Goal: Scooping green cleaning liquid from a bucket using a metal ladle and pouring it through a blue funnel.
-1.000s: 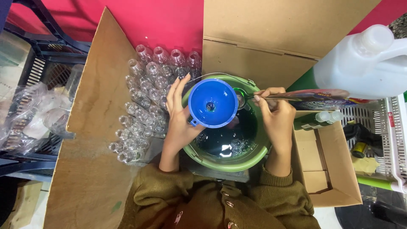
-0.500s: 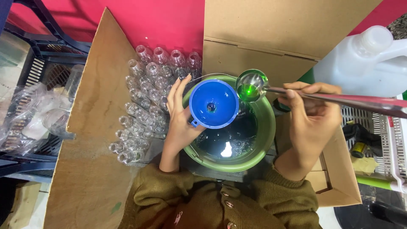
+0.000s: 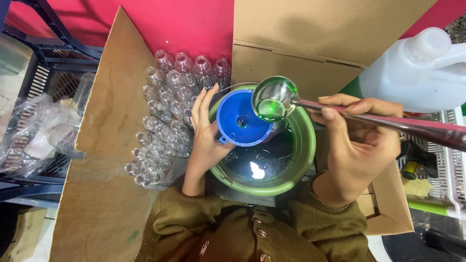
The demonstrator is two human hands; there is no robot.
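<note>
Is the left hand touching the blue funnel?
Touching. The head view shows the left hand wrapped against the blue funnel's left rim, no gap visible.

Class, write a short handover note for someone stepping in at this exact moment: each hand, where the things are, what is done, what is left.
Left hand: steadies the blue funnel over the green bucket.
Right hand: holds the long-handled metal ladle, its bowl full of green liquid, at the funnel's rim.
Whatever sits under the funnel is hidden.
Bucket holds dark liquid.
Done: ladle filled and lifted.
Left: pour not yet begun; clear empty bottles lie in the box on the left. White jug at the right.
</note>
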